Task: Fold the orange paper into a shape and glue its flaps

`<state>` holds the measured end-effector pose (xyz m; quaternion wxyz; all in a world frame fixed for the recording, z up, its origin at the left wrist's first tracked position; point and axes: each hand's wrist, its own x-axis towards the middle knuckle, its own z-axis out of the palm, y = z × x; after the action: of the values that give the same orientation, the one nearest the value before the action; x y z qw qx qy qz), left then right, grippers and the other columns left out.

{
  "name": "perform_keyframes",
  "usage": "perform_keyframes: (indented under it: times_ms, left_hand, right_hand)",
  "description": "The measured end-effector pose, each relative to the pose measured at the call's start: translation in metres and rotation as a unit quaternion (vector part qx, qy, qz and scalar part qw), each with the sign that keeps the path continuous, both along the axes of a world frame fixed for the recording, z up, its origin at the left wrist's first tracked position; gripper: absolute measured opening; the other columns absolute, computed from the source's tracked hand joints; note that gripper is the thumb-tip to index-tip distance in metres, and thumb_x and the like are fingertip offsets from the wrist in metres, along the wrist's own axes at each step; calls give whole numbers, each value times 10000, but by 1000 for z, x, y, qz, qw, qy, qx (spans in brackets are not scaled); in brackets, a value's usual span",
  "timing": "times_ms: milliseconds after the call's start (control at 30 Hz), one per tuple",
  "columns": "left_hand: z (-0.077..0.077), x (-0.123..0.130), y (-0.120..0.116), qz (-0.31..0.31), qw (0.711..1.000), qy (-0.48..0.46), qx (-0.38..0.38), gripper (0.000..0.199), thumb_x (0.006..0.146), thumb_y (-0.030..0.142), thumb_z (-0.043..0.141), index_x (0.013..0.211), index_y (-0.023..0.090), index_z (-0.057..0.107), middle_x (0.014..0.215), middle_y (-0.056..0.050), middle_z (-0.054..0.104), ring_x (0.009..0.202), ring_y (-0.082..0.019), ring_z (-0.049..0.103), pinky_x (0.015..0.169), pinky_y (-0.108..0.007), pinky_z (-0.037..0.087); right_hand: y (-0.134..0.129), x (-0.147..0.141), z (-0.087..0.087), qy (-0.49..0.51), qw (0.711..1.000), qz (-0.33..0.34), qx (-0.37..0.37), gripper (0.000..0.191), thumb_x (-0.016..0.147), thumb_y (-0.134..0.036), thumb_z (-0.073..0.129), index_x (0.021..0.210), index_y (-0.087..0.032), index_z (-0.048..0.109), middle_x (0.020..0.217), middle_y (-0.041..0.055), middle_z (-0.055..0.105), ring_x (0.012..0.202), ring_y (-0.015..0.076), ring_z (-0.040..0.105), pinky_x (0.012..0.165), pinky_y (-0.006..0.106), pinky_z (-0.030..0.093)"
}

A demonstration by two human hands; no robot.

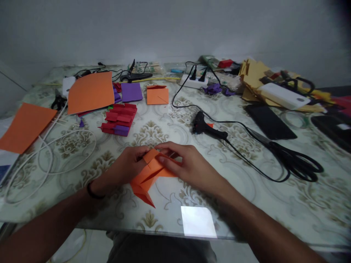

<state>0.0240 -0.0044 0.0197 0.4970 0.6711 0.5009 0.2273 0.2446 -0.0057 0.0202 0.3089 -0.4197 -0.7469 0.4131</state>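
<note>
Near the front middle of the table, a folded orange paper (149,175) is held between both hands, with pointed flaps hanging toward the table's front edge. My left hand (127,162) pinches its upper left side, and a dark band circles that wrist. On the right side, my right hand (186,160) grips the same paper, thumb on top and fingers curled over the far edge. Beyond the hands lies a red and purple folded paper piece (119,118). A folded orange square (157,95) rests farther back.
A black glue gun (208,126) with its cord lies right of centre, near a black phone (270,120). Orange sheets (91,92) and a white cable (51,153) are at the left. Yellow paper (252,78) and a power strip (193,81) sit at the back.
</note>
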Motion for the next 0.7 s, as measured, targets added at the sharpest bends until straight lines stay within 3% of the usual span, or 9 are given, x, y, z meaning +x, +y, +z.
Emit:
perform_keyframes:
  times_ms: [67,167,300,367,567,700]
  left_hand:
    - [0,-1,0,51,998,-34,-3,282,955,398,599,823,153,643,728,21,562,674,-127,453,573,-227,362]
    - [1,-2,1,103,992,-68,4,282,983,416,581,902,155,651,766,21,571,689,-125,467,591,-220,393]
    - [-1,0,0,150,983,-98,24,235,988,413,580,991,182,620,800,23,575,686,-122,488,586,-211,422]
    - [-2,1,0,162,980,-112,24,236,987,422,573,1038,194,604,793,24,581,662,-124,501,571,-215,439]
    - [3,1,1,134,986,-81,62,182,926,372,633,935,197,583,749,31,595,667,-126,524,584,-213,431]
    - [10,0,1,100,992,-21,73,191,892,331,678,997,194,595,775,31,602,711,-138,526,632,-231,439]
  right_hand:
    - [2,3,0,28,999,-18,-21,264,995,-283,661,1246,-214,704,1039,51,820,944,214,775,869,351,598]
    - [4,5,1,70,996,-25,-54,319,982,-317,683,1283,-214,676,1189,78,784,1101,238,739,975,387,576]
    - [3,3,4,199,965,1,-170,444,928,-338,748,1336,-236,607,1251,77,738,1097,231,728,910,355,613]
    - [2,0,4,233,954,-3,-187,463,899,-327,778,1319,-239,602,1244,70,727,1061,216,729,889,335,617]
    - [5,0,-2,183,971,-40,-148,357,927,-275,723,1277,-265,655,949,2,706,761,162,672,712,299,584]
    - [9,1,-10,191,973,-62,-116,337,881,-258,749,1211,-254,682,777,-42,611,704,148,613,673,280,534]
